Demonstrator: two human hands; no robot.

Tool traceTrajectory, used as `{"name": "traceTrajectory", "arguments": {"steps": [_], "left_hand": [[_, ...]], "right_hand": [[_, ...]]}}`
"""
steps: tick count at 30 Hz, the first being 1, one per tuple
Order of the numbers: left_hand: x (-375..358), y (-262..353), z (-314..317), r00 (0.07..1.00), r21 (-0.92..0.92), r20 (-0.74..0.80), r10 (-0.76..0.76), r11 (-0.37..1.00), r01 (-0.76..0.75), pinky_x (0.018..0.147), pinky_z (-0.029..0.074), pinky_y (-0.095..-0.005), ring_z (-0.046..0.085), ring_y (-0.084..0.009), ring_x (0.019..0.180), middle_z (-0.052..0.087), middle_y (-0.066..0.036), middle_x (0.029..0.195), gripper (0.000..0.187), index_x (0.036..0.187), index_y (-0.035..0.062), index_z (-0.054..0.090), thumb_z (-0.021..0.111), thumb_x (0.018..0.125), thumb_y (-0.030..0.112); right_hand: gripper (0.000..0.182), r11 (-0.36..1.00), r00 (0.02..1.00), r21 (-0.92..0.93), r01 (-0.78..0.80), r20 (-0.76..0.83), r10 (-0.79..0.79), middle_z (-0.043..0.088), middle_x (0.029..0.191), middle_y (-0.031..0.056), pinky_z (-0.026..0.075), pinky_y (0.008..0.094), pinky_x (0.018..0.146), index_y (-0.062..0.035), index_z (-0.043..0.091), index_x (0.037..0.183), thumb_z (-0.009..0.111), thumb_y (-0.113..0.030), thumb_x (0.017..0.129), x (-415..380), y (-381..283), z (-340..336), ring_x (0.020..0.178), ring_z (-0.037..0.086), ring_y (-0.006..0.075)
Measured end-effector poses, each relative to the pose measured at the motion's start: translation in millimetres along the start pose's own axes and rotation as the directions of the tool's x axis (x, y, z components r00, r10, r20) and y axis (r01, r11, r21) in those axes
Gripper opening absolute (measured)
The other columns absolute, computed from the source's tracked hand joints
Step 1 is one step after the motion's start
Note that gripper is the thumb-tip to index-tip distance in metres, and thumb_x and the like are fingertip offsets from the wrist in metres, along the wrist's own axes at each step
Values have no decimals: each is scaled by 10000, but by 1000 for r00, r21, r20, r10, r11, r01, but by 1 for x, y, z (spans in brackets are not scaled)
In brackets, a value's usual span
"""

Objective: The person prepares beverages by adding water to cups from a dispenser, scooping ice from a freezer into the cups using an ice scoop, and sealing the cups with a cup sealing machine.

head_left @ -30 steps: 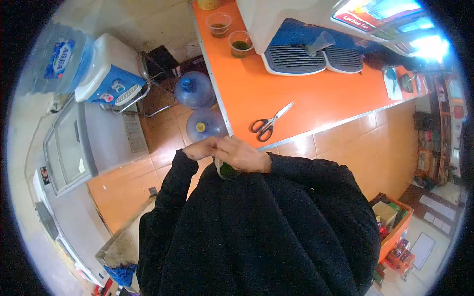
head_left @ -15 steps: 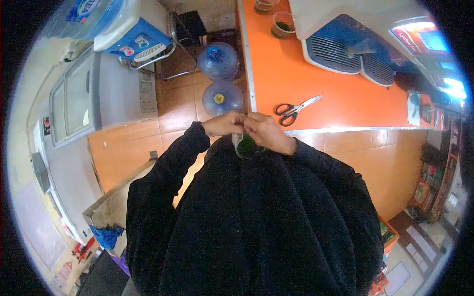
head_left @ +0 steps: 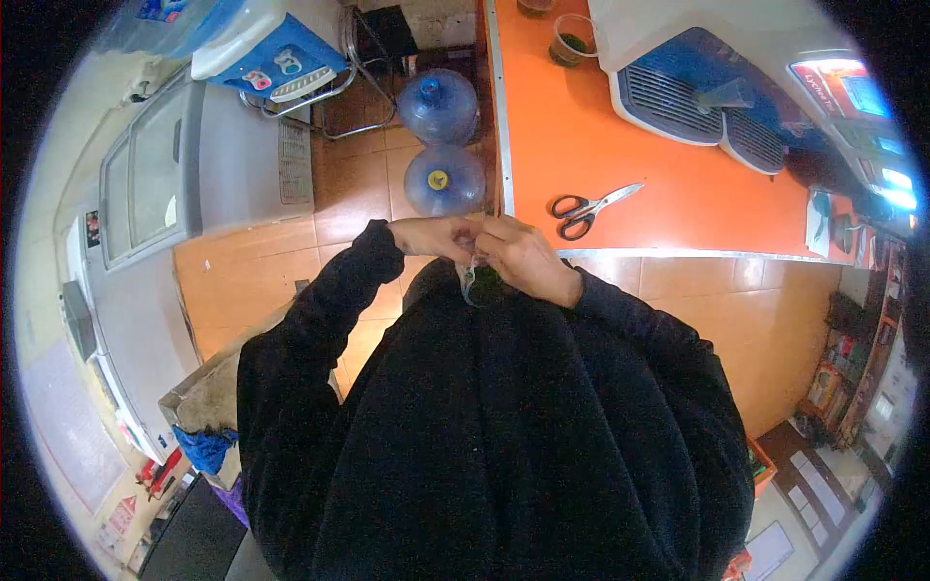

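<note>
Small clear plastic bag (head_left: 480, 283) with dark green contents held close to chest, just below counter edge; top of bag bunched, lower part bulging, mostly hidden by hands; left hand (head_left: 436, 235) pinches bag top, fingers clenched on it; right hand (head_left: 523, 259) grips same top, fingers curled; scissors (head_left: 586, 206) lie on orange counter (head_left: 678, 194), near, untouched.

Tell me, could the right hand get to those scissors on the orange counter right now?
Probably yes: the scissors lie in the open just beyond the right hand, nothing between. But both hands pinch a small clear bag.
</note>
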State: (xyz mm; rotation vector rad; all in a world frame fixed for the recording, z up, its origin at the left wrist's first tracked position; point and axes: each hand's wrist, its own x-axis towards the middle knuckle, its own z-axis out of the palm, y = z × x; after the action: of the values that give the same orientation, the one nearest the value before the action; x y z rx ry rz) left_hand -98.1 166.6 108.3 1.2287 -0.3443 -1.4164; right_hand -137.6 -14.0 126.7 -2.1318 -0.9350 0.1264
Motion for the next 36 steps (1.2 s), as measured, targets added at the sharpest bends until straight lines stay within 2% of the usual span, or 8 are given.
{"name": "traceTrajectory", "arguments": {"steps": [7,15,19,21,25,28,34,36], "left_hand": [[9,-2,-6,992,216,108,67,972,-89,790,394,-235,442,-77,925,488,1,984,450,1131,23,397,596,734,94],[-1,-4,6,955,535,-220,200,843,-54,679,435,-286,526,-144,767,547,-74,842,265,967,3,442,543,739,89],[-9,0,8,933,535,-281,224,844,-42,683,444,-288,541,-173,763,548,-89,849,268,992,1,440,531,757,91],[-15,7,6,965,373,-260,23,924,78,689,451,-292,548,-173,779,552,-95,861,280,1006,4,440,543,766,105],[-10,7,-5,976,547,-118,181,832,-88,705,450,-289,547,-157,813,559,-95,885,313,1031,7,433,559,770,128],[-8,19,-2,987,513,-160,-9,854,90,724,443,-286,542,-147,838,563,-93,905,352,1067,15,419,567,767,125],[-5,-5,-7,940,646,-206,273,759,-79,721,438,-280,536,-148,826,556,-95,874,365,1111,23,399,530,785,123],[-7,-8,-9,963,375,-259,68,926,36,778,411,-287,509,-147,887,541,-85,937,357,1118,28,401,513,796,134]], "right_hand": [[128,994,999,108,28,-34,-24,538,895,124,464,345,646,2,523,745,582,14,631,4,-2,-1,778,545,300],[124,984,999,175,-11,-34,17,511,735,117,446,357,605,-4,524,730,566,11,614,8,12,6,709,541,292],[118,963,997,263,-60,-27,70,505,702,106,445,354,597,-25,504,688,575,15,604,8,16,8,705,540,285],[124,948,995,306,-90,-18,101,506,699,103,445,353,596,-33,503,684,580,15,600,8,15,10,705,541,284],[125,951,997,300,-74,2,77,507,696,99,441,352,597,-39,493,661,588,13,598,14,12,9,703,541,280],[119,965,999,260,-45,-13,50,509,699,100,440,349,601,-35,493,652,588,13,598,16,13,9,701,541,278],[121,955,997,295,-40,-53,58,520,707,102,439,341,569,-29,497,655,592,20,597,18,19,8,665,544,278],[126,940,995,337,-58,-58,82,523,705,103,438,334,553,-30,500,656,599,22,596,18,23,12,654,546,273]]}}
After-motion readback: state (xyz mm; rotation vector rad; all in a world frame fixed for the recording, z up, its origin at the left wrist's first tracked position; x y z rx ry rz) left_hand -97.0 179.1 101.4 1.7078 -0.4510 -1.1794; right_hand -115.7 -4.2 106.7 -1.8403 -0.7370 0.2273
